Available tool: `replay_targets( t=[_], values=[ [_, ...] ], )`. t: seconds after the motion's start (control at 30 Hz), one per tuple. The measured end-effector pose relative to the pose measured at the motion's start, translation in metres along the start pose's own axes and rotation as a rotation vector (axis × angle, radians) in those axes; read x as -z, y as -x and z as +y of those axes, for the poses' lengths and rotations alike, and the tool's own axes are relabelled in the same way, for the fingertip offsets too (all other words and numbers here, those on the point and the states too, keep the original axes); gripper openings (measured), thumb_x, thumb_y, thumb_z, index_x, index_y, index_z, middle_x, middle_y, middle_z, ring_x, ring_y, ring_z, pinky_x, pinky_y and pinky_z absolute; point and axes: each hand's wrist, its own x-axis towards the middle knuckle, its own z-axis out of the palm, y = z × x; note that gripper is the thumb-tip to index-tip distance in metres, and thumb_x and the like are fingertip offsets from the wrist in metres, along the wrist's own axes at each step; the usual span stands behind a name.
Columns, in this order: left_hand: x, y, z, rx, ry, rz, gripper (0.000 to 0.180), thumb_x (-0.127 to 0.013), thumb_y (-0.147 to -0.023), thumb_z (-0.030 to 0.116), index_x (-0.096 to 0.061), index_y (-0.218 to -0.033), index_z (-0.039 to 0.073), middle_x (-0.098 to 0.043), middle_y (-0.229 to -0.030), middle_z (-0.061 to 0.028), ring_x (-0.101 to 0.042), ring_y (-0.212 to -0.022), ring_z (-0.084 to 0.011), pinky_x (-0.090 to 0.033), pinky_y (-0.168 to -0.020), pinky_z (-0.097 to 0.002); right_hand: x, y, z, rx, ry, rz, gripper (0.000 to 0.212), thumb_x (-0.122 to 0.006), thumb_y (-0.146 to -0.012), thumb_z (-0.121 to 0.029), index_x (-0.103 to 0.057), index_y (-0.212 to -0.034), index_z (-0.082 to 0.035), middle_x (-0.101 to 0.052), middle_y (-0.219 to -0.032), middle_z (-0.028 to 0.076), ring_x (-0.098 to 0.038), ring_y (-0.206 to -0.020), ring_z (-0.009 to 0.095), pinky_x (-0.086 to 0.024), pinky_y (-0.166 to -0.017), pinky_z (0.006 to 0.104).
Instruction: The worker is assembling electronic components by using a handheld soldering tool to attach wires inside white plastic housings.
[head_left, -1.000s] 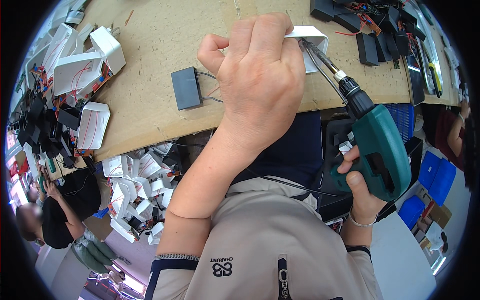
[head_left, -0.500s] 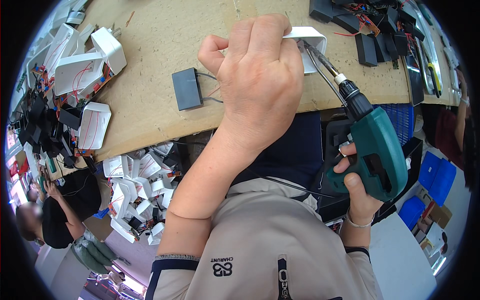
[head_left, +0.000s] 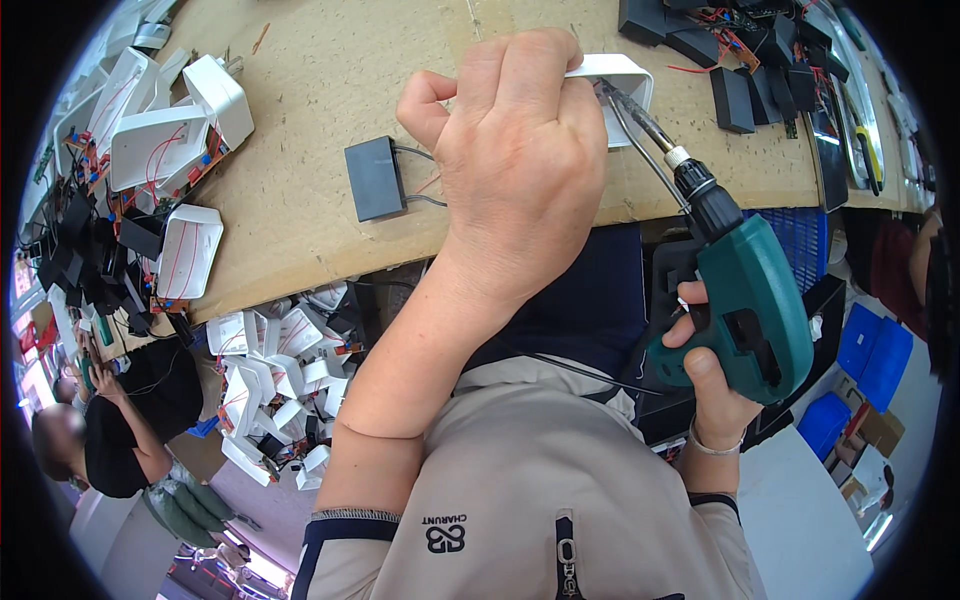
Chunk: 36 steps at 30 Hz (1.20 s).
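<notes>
My left hand (head_left: 520, 165), bent over at the wrist, has its fingers closed on the rim of a white plastic housing (head_left: 632, 80). Its palm side and part of the housing are hidden. In my right hand (head_left: 715, 390) is a green soldering gun (head_left: 765, 300) with a thin curved feed tube beside its hot tip. That tip (head_left: 625, 105) reaches inside the housing, near my left fingers; what it touches there is hidden. A black rectangular box (head_left: 375, 178) with dark wires lies on the bench left of my left hand, its wires running behind the hand.
White housings with red wires and circuit boards (head_left: 160, 145) pile up at the left; more fill a heap (head_left: 275, 385) below the bench edge. Black boxes (head_left: 750, 95) lie far right, near yellow-handled pliers (head_left: 865, 155). A co-worker (head_left: 120, 430) sits at lower left.
The soldering gun and my right hand have shifted very slightly left. My left hand and the black box stay practically where they were.
</notes>
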Motion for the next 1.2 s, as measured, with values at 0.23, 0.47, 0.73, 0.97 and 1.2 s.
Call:
replay_targets(
  t=[0.23, 0.47, 0.73, 0.97, 1.2],
  values=[
    [0.0, 0.001, 0.0, 0.003, 0.003, -0.004, 0.003, -0.054, -0.061, 0.003, -0.052, -0.06, 0.005, -0.049, -0.086, -0.0004, -0.046, -0.079, -0.016, -0.023, -0.071, -0.0362, 0.0, 0.0, -0.001, -0.009, 0.016, -0.006, 0.06, -0.068, -0.072, -0.024, -0.042, -0.118, 0.006, -0.057, -0.099, 0.019, -0.058, -0.068, 0.016, -0.048, -0.062, 0.026],
    [0.003, 0.001, 0.0, 0.027, -0.02, -0.057, 0.004, -0.063, -0.065, 0.008, -0.061, -0.069, 0.008, -0.052, -0.087, 0.0023, -0.048, -0.08, -0.0149, -0.023, -0.07, -0.0333, -0.002, 0.007, 0.002, -0.016, -0.01, 0.021, 0.064, -0.07, -0.071, -0.028, -0.042, -0.118, 0.007, -0.057, -0.102, 0.02, -0.059, -0.068, 0.016, -0.048, -0.063, 0.0258],
    [-0.005, 0.0, -0.001, -0.003, 0.034, 0.029, 0.003, -0.054, -0.062, 0.001, -0.052, -0.061, 0.004, -0.049, -0.085, -0.0008, -0.045, -0.076, -0.0164, -0.023, -0.071, -0.0361, -0.001, 0.013, -0.003, 0.005, -0.025, 0.094, 0.069, -0.07, -0.069, -0.04, -0.045, -0.114, 0.006, -0.058, -0.1, 0.018, -0.06, -0.066, 0.015, -0.048, -0.062, 0.0244],
    [0.006, 0.0, -0.001, 0.058, 0.041, -0.038, 0.002, -0.058, -0.064, 0.008, -0.057, -0.066, 0.008, -0.055, -0.09, -0.0024, -0.051, -0.081, -0.0191, -0.025, -0.071, -0.0385, 0.003, 0.019, 0.003, 0.061, -0.094, 0.058, 0.068, -0.07, -0.069, -0.041, -0.047, -0.11, 0.007, -0.059, -0.096, 0.017, -0.056, -0.063, 0.013, -0.047, -0.058, 0.0231],
    [0.052, -0.008, -0.002, 0.159, 0.305, -0.227, 0.052, -0.071, -0.059, 0.014, -0.049, -0.105, 0.004, -0.044, -0.111, -0.0165, -0.05, -0.092, -0.0279, -0.031, -0.078, -0.0427, 0.022, 0.015, 0.012, 0.245, -0.121, 0.049, 0.065, -0.065, -0.076, -0.03, -0.035, -0.12, 0.009, -0.052, -0.106, 0.021, -0.056, -0.065, 0.014, -0.047, -0.053, 0.0217]
  ],
)
